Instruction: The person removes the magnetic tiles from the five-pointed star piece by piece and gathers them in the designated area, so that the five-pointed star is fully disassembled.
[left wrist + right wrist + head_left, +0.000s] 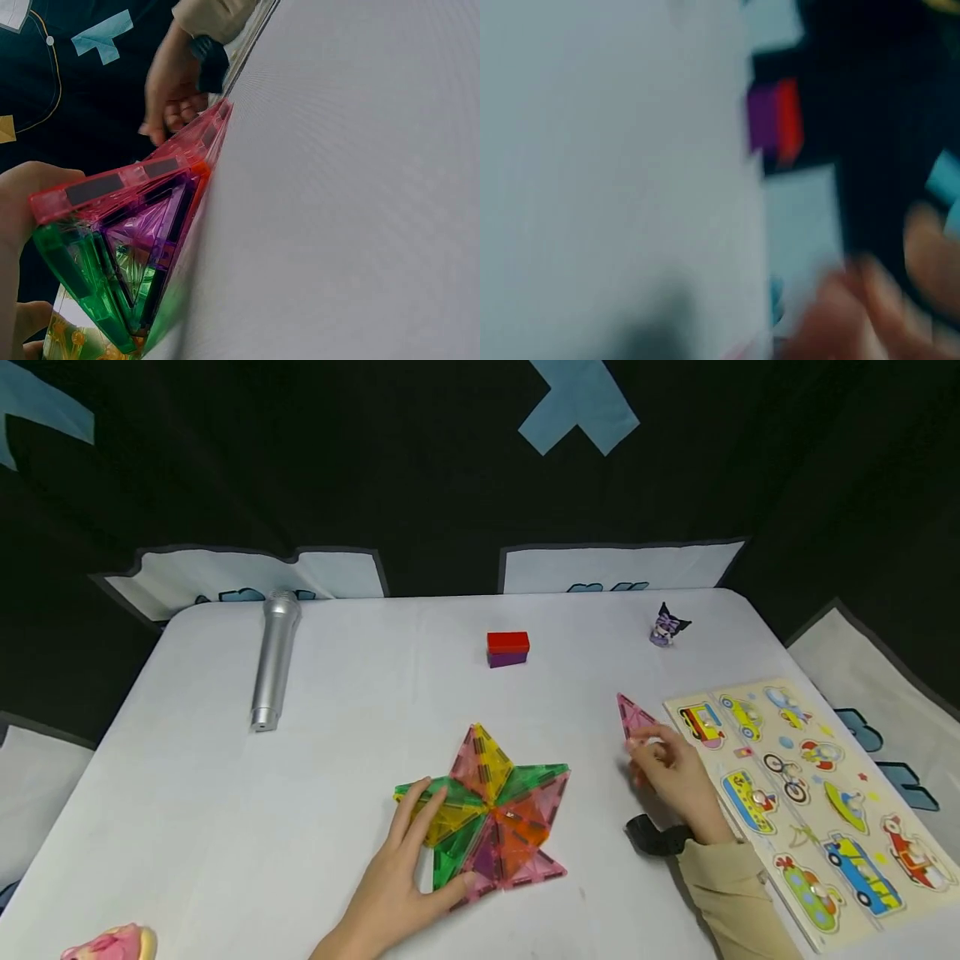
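Note:
A flat star of translucent magnetic tiles (491, 814) in pink, yellow, green, orange and purple lies on the white table (345, 693). My left hand (408, 868) rests on its left side, fingers spread over the yellow and green tiles, thumb at the lower pink edge. The left wrist view shows those tiles (135, 232) edge-on. To the right, my right hand (663, 764) pinches a loose pink triangular tile (633, 717) by its lower end. The right wrist view is blurred and shows only the table and the red and purple block (774, 124).
A silver microphone (273, 656) lies at the back left. A red and purple block (507, 649) sits mid-back, a small dark figurine (666, 627) at the back right. A vehicle puzzle board (813, 793) lies along the right edge. A pink toy (112, 943) peeks in at the front left.

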Demonstrator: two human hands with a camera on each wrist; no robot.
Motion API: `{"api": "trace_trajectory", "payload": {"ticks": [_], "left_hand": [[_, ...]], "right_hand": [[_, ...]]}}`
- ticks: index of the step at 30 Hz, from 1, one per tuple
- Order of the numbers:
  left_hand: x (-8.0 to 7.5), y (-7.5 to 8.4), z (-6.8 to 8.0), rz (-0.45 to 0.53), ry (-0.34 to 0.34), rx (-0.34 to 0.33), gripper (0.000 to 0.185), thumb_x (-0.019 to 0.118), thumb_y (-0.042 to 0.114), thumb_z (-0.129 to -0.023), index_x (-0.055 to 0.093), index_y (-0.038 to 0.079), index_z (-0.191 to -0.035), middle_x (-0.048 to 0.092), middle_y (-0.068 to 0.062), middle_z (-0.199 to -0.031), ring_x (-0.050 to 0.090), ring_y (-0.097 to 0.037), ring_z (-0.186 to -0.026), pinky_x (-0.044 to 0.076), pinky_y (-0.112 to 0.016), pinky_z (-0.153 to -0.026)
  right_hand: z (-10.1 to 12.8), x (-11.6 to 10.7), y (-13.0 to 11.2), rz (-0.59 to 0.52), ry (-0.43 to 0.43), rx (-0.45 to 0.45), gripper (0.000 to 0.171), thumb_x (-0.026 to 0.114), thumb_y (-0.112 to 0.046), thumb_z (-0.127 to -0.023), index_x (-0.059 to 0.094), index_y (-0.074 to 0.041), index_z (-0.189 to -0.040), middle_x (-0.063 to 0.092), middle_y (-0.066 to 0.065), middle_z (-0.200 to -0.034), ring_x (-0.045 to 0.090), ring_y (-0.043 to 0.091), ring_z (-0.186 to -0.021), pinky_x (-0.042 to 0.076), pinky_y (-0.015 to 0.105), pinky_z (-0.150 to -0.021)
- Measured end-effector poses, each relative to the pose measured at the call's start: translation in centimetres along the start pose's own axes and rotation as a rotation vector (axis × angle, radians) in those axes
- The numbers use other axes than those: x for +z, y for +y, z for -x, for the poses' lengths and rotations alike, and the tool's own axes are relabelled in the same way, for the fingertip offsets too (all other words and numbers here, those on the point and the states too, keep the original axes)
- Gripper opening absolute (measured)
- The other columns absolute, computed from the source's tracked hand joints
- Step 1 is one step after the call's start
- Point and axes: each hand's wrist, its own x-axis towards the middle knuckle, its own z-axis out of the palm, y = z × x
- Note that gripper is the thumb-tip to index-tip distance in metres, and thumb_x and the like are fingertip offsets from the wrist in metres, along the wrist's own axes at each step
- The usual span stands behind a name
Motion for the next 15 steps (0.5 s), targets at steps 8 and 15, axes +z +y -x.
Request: {"api": "trace_trajectory", "payload": {"ticks": [8,15], "left_hand": [[-0.1,0.2,-0.3,0.013,-0.008,0.004,0.087,0.069,0.050,-0.073,0.024,0.026,-0.144,0.011,0.003,-0.150,0.032,-0.034,-0.125,0.042,-0.057,-0.079],[-0.4,0.3,0.0,0.013,-0.001,0.000,0.086,0.069,0.049,-0.074,0.024,0.025,-0.144,0.012,0.002,-0.150,0.031,-0.033,-0.126,0.042,-0.056,-0.081]], "right_hand": [[3.2,4.6,-3.9,0.080,-0.703,-0.266,0.035,0.063,-0.029,-0.085,0.051,-0.018,-0.117,0.060,-0.004,-0.083,0.054,0.009,-0.067,0.045,0.023,-0.055],[4.4,6.8,-4.9,0.079,-0.725,-0.332,0.044,0.065,-0.026,-0.083,0.041,-0.020,-0.119,0.052,-0.008,-0.077,0.043,0.001,-0.057,0.039,0.018,-0.050]]}}
